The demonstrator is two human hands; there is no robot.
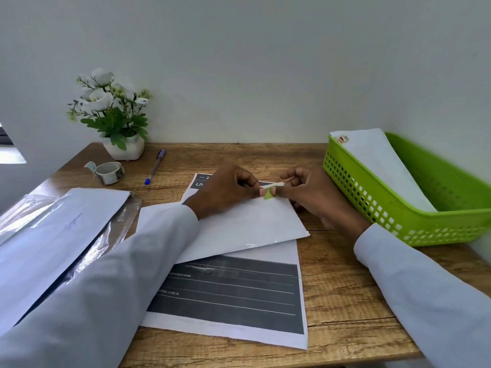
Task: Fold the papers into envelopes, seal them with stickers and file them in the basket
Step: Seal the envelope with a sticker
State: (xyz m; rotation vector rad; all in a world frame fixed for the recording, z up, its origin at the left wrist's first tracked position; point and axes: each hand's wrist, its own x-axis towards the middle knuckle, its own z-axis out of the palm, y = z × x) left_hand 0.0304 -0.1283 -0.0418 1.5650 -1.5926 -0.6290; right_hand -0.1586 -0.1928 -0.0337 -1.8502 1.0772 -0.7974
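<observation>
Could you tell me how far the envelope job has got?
Done: one sealed envelope already lies in the green basket. In hand: the left hand and right hand pinch a green sticker above the folded envelope. Left: stick it on, file it, then fold the stack of papers at the left.

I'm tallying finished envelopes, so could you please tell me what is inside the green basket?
One white envelope leans in the green basket, a sticker at its top corner. Anything beneath it is covered.
</observation>
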